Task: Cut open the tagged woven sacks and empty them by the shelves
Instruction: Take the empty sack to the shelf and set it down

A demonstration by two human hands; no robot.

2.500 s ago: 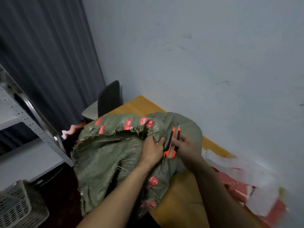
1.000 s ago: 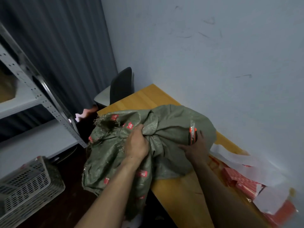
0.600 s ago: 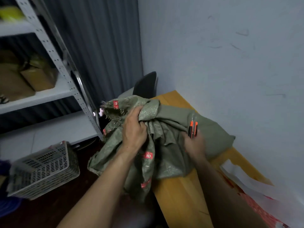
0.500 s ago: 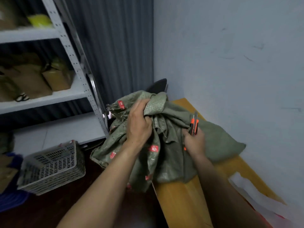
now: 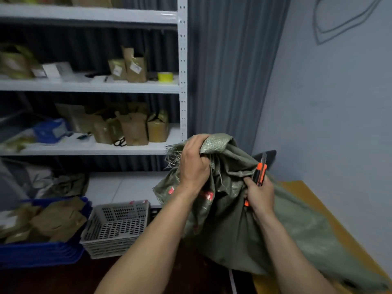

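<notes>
Steel shelving (image 5: 182, 60), crumpled coarse-woven sack (image 5: 233, 225)

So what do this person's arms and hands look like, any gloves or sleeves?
Both are bare. The left hand and right hand wear no gloves, and no ring, watch or wristband shows. The left forearm and right forearm are uncovered down to the picture's lower edge, with no sleeve in view.
</notes>
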